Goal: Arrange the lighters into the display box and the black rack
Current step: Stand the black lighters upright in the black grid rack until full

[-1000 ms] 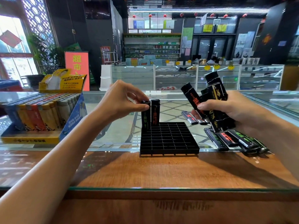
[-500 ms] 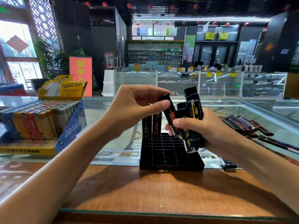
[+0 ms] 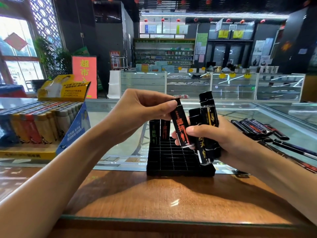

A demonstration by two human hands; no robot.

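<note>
Partly hidden behind both hands, the black plastic grid rack (image 3: 171,160) shows only its near and middle cells; the right hand (image 3: 226,140) covers its far right corner, and the lighters in that hand overlap too much to count. Both forearms run out of the bottom corners. The blue and yellow cardboard display box (image 3: 73,131) is cut by the left edge, and the loose black lighters (image 3: 257,127) lying on the glass counter top (image 3: 120,148) to the right are blurred. The left hand (image 3: 142,114) is raised over the rack, knuckles up, thumb and forefinger pinching the cap end of a black lighter with red-orange print (image 3: 180,124), which leans top-left with its clear base against the right hand's fingertips (image 3: 174,138); whether those grip it too cannot be told. The right hand curls, thumb across the front, round a bundle of black lighters with yellow print (image 3: 208,121), nearly upright above the rack's right side. Two black lighters (image 3: 154,133), one printed green, one red, stand upright side by side in the rack's far left cells. The rack is a flat square lattice of thin matt walls, straddling the seam between glass and the glossy wooden counter strip (image 3: 154,194). The box holds tight rows of slim blue, yellow, red and grey lighters.
</note>
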